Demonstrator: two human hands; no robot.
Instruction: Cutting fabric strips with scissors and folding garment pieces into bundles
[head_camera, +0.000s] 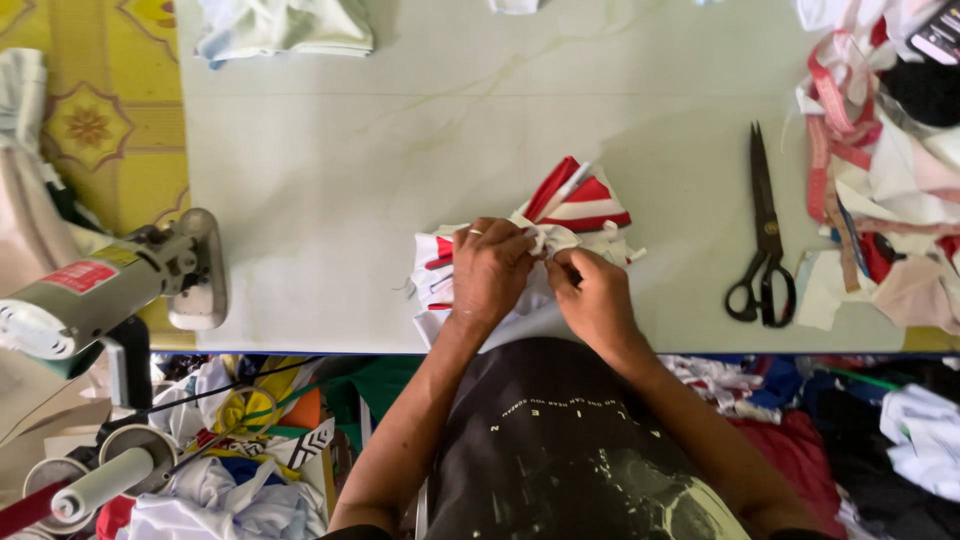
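A small pile of red and white fabric pieces lies near the front edge of the pale green table. My left hand, a ring on one finger, rests on the pile and pinches a white fabric piece. My right hand pinches the same white piece from the right side. Both hands meet at that piece, just above the table edge. Part of the pile is hidden under my hands.
Black scissors lie shut to the right of my hands. A heap of red, pink and white fabric scraps fills the right side. A folded white cloth sits at the far left. A machine head stands at left. Clothes lie below the table.
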